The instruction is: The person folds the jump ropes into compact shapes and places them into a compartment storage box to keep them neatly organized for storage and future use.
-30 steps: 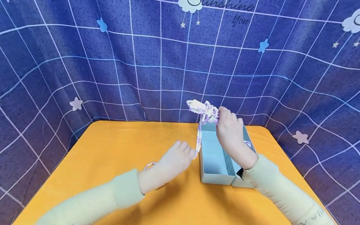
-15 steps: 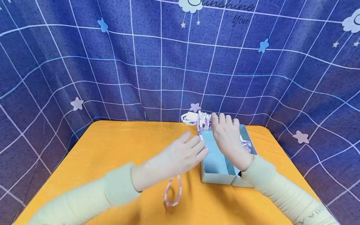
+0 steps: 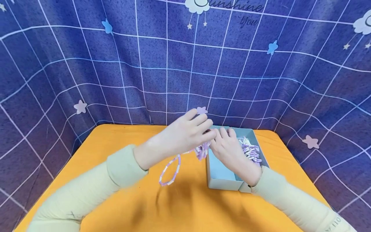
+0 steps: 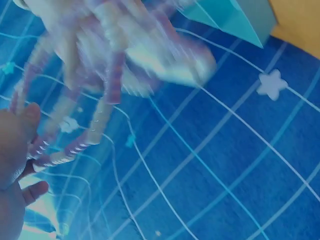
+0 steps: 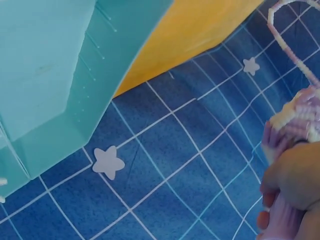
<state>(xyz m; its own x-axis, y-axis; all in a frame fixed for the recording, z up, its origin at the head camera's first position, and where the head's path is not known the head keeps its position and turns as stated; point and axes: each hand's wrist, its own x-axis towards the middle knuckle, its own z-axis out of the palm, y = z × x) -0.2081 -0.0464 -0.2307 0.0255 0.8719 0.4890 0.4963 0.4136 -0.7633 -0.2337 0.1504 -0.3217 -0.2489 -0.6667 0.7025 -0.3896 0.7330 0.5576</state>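
Observation:
A purple-and-white beaded cord [image 3: 202,150] is gathered in a wound bundle between my hands, above the left edge of the pale blue box [image 3: 223,184]. My right hand [image 3: 229,146] grips the bundle; in the right wrist view, its curled fingers close round the strands [image 5: 282,220]. My left hand [image 3: 185,133] is close against the right one. In the left wrist view, a cord strand [image 4: 90,137] runs between its thumb and fingers. A loose loop [image 3: 167,183] hangs below my left wrist. The bundle is blurred in the left wrist view, and both hands partly cover it.
The box has two compartments. Another purple-and-white beaded bundle [image 3: 251,152] lies in the right one, behind my right hand. An orange cloth [image 3: 121,138] covers the table, and a blue gridded curtain [image 3: 150,80] hangs behind it.
My left hand has risen to meet the right hand, bringing the hanging loop up with it. The right hand has lowered slightly and moved left, tilting the bundle's free end out of sight.

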